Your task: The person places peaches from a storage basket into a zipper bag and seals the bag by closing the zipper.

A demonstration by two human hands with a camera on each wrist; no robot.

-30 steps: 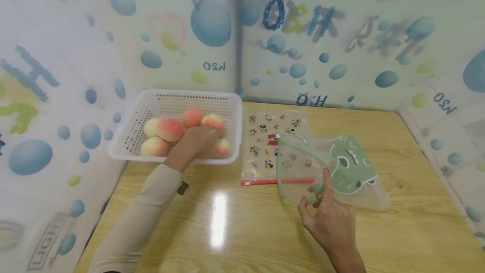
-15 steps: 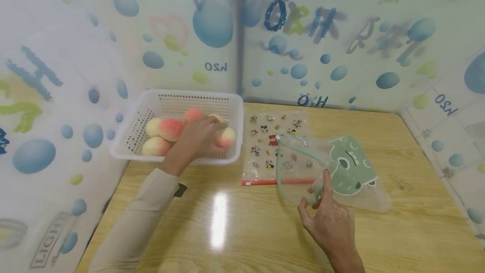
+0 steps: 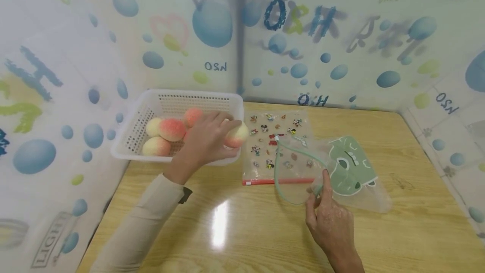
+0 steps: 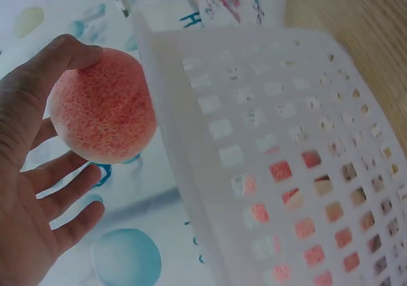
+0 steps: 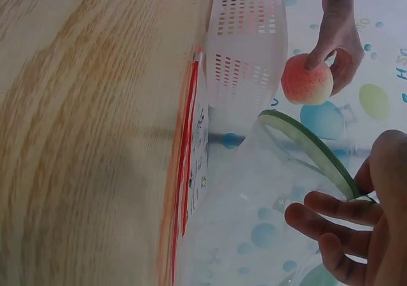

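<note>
My left hand [image 3: 206,138] grips a peach [image 3: 238,135], pink-red with a pale yellow side, at the right rim of the white basket [image 3: 182,93]. In the left wrist view, the thumb lies on top of this peach [image 4: 105,105], which is just above the basket's edge. Several more peaches [image 3: 156,146] lie inside the basket. My right hand [image 3: 332,224] pinches the green rim of a clear bag [image 3: 350,163] printed with a green cartoon animal. In the right wrist view, the bag's green rim [image 5: 311,143] is spread open in a loop.
A clear zip bag [image 3: 261,151] with small cartoon prints and a red slider strip [image 3: 255,182] lies flat between basket and green-rimmed bag, partly under the latter. Patterned walls [image 3: 212,68] with blue bubbles enclose the wooden table [image 3: 257,239] behind and at the sides.
My left hand has lifted a peach out from among the others and carried it right to the basket's rim. My right thumb has drawn closer to the index finger at the bag's rim.
</note>
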